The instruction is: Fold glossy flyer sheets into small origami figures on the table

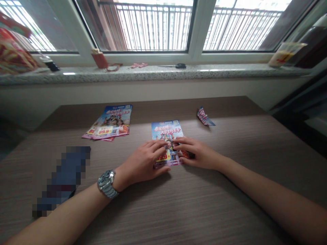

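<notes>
Touching flyer (166, 127) | L hand (148, 159): grip open, fingers atop | R hand (198, 153): grip open, w/ fingers atop

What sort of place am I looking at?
Probably a room in a home or dormitory: a wood-grained table stands below a window, with a railing outside and scissors on the sill.

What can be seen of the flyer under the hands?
The flyer is a rectangular printed sheet, apparently paper, blue toward the top, with pinkish-red lettering, a small square code in its top right corner and a yellow panel lower left. It looks unfolded and lies flat on the table, top edge on the far side. The left hand and right hand rest over its lower part, hiding some print.
</notes>
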{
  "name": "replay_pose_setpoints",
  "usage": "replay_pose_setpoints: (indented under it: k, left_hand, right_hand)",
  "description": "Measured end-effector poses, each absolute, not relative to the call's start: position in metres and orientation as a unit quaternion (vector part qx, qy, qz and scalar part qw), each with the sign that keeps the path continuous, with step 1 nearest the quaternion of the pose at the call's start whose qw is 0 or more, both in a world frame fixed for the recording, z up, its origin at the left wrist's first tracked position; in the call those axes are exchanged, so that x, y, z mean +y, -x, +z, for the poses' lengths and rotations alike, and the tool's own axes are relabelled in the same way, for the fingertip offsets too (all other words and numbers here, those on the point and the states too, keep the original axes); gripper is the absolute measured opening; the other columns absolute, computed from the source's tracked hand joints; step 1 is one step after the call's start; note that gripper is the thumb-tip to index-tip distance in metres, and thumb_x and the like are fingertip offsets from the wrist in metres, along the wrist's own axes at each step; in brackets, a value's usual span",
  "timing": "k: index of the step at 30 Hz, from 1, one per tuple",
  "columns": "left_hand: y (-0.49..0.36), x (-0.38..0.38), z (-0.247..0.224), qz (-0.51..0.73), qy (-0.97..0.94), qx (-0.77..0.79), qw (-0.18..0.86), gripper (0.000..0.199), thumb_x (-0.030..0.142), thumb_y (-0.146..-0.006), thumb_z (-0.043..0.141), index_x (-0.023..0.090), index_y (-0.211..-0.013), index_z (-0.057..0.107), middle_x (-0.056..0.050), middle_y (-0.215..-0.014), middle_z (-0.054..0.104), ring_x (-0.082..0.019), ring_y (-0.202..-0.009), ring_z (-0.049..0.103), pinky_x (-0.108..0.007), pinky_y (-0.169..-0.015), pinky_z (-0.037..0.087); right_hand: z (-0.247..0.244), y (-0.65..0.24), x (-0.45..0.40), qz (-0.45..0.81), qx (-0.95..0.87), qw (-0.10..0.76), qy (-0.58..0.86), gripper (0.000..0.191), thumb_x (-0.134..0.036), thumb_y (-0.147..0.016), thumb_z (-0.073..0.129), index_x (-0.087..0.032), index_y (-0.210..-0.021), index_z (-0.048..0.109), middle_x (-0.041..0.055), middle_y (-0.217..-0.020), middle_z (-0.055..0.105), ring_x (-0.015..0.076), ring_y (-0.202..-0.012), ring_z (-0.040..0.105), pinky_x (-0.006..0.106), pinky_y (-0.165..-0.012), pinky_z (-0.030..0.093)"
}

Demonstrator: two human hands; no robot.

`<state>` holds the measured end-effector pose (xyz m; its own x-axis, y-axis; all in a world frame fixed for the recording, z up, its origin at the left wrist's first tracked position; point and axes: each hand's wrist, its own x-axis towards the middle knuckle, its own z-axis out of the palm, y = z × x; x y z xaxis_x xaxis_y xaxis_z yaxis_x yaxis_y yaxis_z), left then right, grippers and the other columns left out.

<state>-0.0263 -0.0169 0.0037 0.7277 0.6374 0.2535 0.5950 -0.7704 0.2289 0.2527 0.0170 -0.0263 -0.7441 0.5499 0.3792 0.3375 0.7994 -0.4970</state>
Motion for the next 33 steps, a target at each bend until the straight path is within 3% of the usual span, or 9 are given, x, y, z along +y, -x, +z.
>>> replay_pose_setpoints:
  k: [15, 22, 33]
  left_hand:
    - [0.0258, -0.0149, 0.0018, 0.173, -0.931, 0.313, 0.077, 0.028, 0.029, -0.097, 0.061, 0.019, -0.124, 0.062, -0.012, -0.140, 0.064, -0.028, -0.128, 0.062, -0.047, -0.109, 0.053]
    - [0.0268, -0.0128, -0.0002, 0.184, -0.928, 0.316, 0.076, 0.021, 0.023, -0.104, 0.050, 0.017, -0.120, 0.064, -0.012, -0.136, 0.067, -0.025, -0.124, 0.066, -0.043, -0.106, 0.055]
    - [0.0267, -0.0136, 0.0086, 0.189, -0.918, 0.326, 0.120, 0.019, 0.030, -0.105, 0.051, 0.020, -0.108, 0.066, -0.010, -0.132, 0.069, -0.025, -0.119, 0.068, -0.043, -0.104, 0.055]
  right_hand:
    - [-0.0238, -0.2525, 0.0170, 0.205, -0.914, 0.255, 0.241, 0.037, -0.026, -0.094, 0.068, -0.021, -0.131, 0.065, 0.0155, -0.145, 0.060, 0.0267, -0.137, 0.055, 0.049, -0.116, 0.045]
    - [-0.0194, -0.2531, 0.0153, 0.196, -0.922, 0.250, 0.222, 0.056, -0.041, -0.089, 0.077, -0.023, -0.138, 0.061, 0.0158, -0.147, 0.058, 0.0295, -0.140, 0.052, 0.053, -0.115, 0.045]
    - [-0.0281, -0.2524, 0.0187, 0.188, -0.915, 0.283, 0.218, 0.022, -0.023, -0.097, 0.065, -0.024, -0.118, 0.073, 0.0120, -0.139, 0.067, 0.0261, -0.132, 0.061, 0.053, -0.114, 0.047]
